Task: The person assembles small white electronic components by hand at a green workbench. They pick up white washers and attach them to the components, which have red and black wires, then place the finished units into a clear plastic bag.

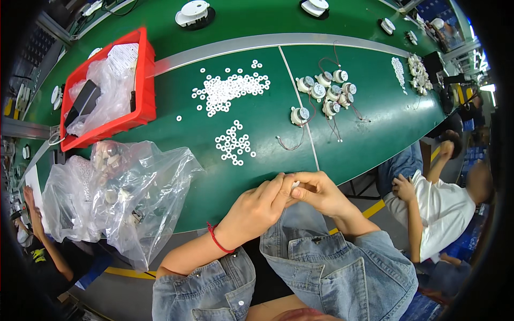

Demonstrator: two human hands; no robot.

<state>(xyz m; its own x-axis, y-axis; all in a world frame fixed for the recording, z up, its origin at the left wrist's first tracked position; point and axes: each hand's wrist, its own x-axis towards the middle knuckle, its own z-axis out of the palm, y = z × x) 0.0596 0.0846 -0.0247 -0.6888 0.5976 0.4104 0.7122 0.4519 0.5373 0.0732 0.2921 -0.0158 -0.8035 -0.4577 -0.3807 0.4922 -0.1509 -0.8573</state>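
Note:
My left hand [259, 207] and my right hand [323, 197] meet at the near edge of the green table. Both are closed, fingertips pinched together around a small white part [295, 184]. Fingers cover most of it, so its kind cannot be made out. Beyond them lies a small cluster of white rings [233, 143], with a larger heap of white rings [227, 91] farther back. To the right of these, several small round motors [333, 93] with thin wires sit grouped. One motor [300, 115] stands apart, nearer to me, its wire trailing toward my hands.
Clear plastic bags [144, 187] of parts spread over the table's left side. Behind them stands a red bin [143, 85] holding plastic bags and a black object. More white parts [419, 75] lie far right. A person in white [441, 214] sits at right; another person's arm [48, 235] shows left.

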